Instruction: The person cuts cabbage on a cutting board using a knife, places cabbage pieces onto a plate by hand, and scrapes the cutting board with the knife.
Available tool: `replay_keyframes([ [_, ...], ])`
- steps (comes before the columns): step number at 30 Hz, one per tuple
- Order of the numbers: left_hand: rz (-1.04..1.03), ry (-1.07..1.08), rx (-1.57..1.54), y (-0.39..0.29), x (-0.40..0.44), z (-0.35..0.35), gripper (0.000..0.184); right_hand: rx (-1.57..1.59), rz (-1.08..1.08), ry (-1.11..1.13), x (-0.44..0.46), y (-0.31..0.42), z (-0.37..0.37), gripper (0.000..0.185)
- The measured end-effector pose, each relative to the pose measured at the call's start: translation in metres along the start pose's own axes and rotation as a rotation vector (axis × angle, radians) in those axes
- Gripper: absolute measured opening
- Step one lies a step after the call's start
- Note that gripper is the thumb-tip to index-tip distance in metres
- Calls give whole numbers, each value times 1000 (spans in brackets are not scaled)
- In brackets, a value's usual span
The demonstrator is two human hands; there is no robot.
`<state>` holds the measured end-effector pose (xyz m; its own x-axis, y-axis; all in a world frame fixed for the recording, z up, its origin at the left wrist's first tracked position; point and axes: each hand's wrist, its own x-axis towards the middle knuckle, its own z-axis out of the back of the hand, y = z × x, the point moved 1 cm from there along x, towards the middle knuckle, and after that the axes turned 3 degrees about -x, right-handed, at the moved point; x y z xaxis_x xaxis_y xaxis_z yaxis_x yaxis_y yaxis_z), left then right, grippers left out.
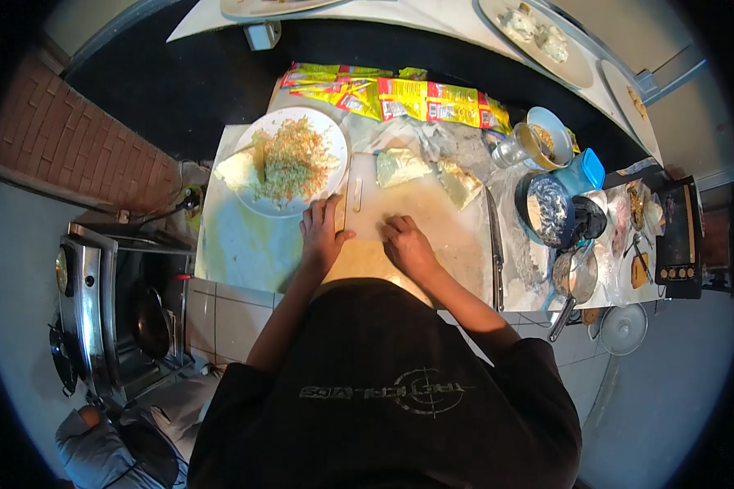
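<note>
On the left edge of the pale cutting board (pixel 457 220) rests my left hand (pixel 322 232), its fingers apart and holding nothing I can see. My right hand (pixel 409 248) is over the board with its fingers curled together; whatever they hold, if anything, is too small to name. Beyond the left hand is a white plate (pixel 340 155) heaped with shredded vegetables (pixel 289 163), a pale folded piece (pixel 240 169) at its left side. Two pale wrapped-looking pieces (pixel 401 166) (pixel 459 183) lie at the board's far side. A long knife (pixel 496 244) lies along the right edge.
Yellow-red packets (pixel 428 99) line the back. To the right stand a glass (pixel 514 151), a light-blue bowl (pixel 559 130), a dark-blue bowl (pixel 550 208) and a saucepan (pixel 575 277). A raised shelf (pixel 457 24) holds plates. Another person's leg (pixel 98 448) shows at lower left.
</note>
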<state>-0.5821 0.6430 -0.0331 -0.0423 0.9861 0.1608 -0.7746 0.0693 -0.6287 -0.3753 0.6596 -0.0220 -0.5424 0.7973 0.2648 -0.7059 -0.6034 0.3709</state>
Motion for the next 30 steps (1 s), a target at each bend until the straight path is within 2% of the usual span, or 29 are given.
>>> replay_keyframes([
  [3, -4, -1, 18, -2, 1, 1, 85, -21, -25, 96, -1, -3, 2, 19],
  [4, -5, 1, 20, -1, 1, 1, 85, -48, 25, 33, -2, -3, 1, 14],
  [10, -25, 5, 27, 0, -1, 5, 91, -235, 28, 146, 0, 6, -5, 16],
  [13, -89, -5, -50, -3, -1, 30, 97, -228, 31, 53, 6, 5, -8, 15],
  [15, -51, -42, -115, 5, -8, 46, 102, -128, 9, -22, 22, -2, -8, 10],
  [17, -22, -67, -97, 12, -13, 63, 101, 415, -238, -71, 44, -10, -6, 8],
  [18, 2, -87, -86, 15, -15, 71, 100, 528, -358, -22, 58, -15, -11, 11],
  [19, 7, -93, -81, 18, -18, 77, 100, 532, -350, -19, 73, -18, -15, 11],
  [21, 49, -123, -109, 22, -24, 84, 94, 749, -406, -26, 108, -15, -21, 13],
  [25, 87, -133, -111, 24, -34, 85, 90, 599, -325, -41, 166, -2, -19, 16],
  [28, 26, -152, -63, 24, -38, 80, 91, 456, -183, -70, 189, -2, -32, 25],
  [30, 26, -144, -107, 24, -40, 77, 89, 418, -159, -39, 197, -4, -36, 22],
])
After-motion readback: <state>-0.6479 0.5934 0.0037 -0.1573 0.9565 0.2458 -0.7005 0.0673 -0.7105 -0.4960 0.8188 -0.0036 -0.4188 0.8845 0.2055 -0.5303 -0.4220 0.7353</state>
